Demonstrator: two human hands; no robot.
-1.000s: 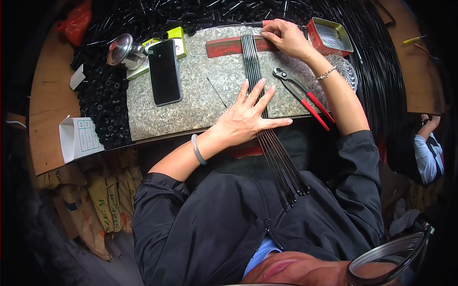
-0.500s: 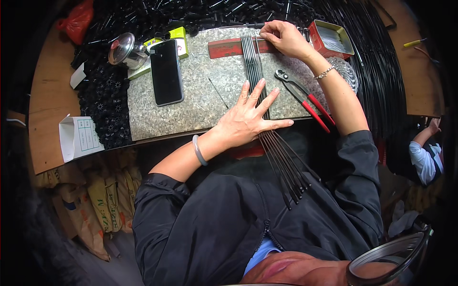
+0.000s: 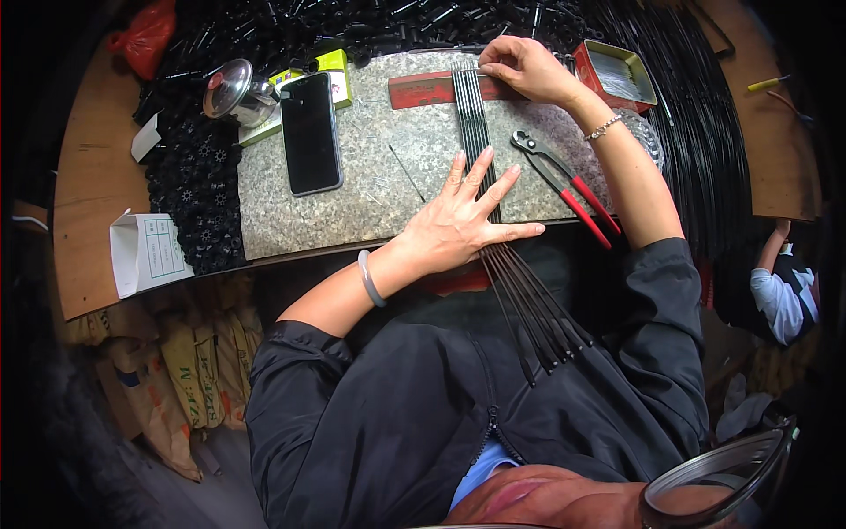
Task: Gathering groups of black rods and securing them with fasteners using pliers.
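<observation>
My left hand [image 3: 451, 222] lies flat with fingers spread across a row of thin black rods [image 3: 473, 123], pressing them near the front edge of the speckled stone slab [image 3: 352, 198]. Past the edge, the rods' dark-tipped lower ends fan out over my lap. Their upper ends rest side by side on a red metal bar [image 3: 419, 92]. At the bar, my right hand [image 3: 533, 75] pinches thumb and finger together beside the rod tips; what is in the pinch is too small to make out. Red-handled pliers [image 3: 548, 167] lie right of the rods.
A phone [image 3: 310, 132], a lidded glass jar [image 3: 240, 93] and a yellow-green box [image 3: 335, 75] stand left on the slab. A red tin [image 3: 615, 75] of fine pins is at the back right. Black parts [image 3: 379, 28] and long black rods [image 3: 696, 132] surround the slab.
The rod that stood a little apart at the right now lies against the others at the top. The lower ends spread wider. Both hands stay in nearly the same place.
</observation>
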